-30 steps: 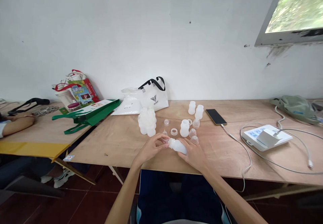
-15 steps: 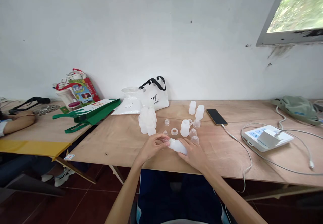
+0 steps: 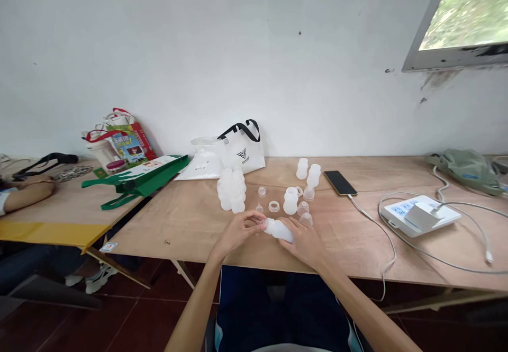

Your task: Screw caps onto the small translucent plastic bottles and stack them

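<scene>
A white translucent baby bottle (image 3: 280, 230) lies on its side just above the front of the table, its neck end to the left. My right hand (image 3: 304, 241) is wrapped round the body. At the neck, the fingers of my left hand (image 3: 243, 230) are closed; a small clear piece there is mostly hidden. Just beyond my hands lie a screw ring (image 3: 273, 206), a clear teat (image 3: 259, 207) and another small clear part (image 3: 262, 192). To the right stands an upright bottle (image 3: 290, 200), beside clear dome caps (image 3: 302, 208). Several bottles (image 3: 232, 190) cluster at left.
Two more bottles (image 3: 302, 168) stand farther back. A phone (image 3: 340, 183) with a cable and a white power strip (image 3: 420, 215) lie right. White bags (image 3: 242, 153) lean on the wall; a green bag (image 3: 148, 180) lies left. Another person's arm (image 3: 34, 193) rests on the neighbouring table.
Both hands keep the same hold on the bottle, with hardly any movement. The whole view has shifted very slightly.
</scene>
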Motion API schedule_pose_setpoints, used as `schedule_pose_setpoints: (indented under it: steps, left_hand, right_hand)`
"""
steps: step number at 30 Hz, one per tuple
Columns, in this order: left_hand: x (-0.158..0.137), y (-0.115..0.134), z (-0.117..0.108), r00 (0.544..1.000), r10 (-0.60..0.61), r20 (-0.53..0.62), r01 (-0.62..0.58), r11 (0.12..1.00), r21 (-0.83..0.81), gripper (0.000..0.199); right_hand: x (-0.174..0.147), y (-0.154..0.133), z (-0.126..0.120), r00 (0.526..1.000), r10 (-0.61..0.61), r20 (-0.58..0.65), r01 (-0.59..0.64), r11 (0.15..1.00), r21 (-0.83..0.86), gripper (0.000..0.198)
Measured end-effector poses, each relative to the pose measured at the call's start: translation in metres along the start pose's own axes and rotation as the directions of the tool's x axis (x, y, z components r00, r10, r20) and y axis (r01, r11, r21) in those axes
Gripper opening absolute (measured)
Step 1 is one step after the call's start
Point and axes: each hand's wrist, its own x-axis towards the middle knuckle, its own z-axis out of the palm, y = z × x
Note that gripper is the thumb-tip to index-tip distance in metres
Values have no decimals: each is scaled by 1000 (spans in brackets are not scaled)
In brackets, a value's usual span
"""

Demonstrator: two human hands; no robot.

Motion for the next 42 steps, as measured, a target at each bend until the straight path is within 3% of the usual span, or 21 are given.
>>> schedule_pose_setpoints:
  steps: [8, 15, 25, 36, 42]
  left_hand:
    - [-2, 5, -3, 999, 38, 10, -39, 998, 45, 24]
    - [0, 0, -1, 999, -31, -14, 31, 999, 21, 29]
    - [-1, 3, -4, 999, 36, 13, -36, 998, 60, 20]
    - [1, 2, 0, 1000, -1, 15, 0, 999, 54, 33]
    - [5, -6, 3, 997, -59, -47, 58, 998, -25, 46]
  right_hand:
    - [0, 2, 3, 1000, -1, -19, 1, 1000, -4, 34]
    - [0, -1, -1, 1000, 2, -1, -2, 1000, -1, 33]
    - [0, 0, 0, 1000, 2, -6, -2, 1000, -10, 35]
    - [0, 1, 1, 1000, 8, 9, -8, 1000, -9, 35]
    - [0, 2, 4, 997, -29, -67, 29, 1000, 5, 36]
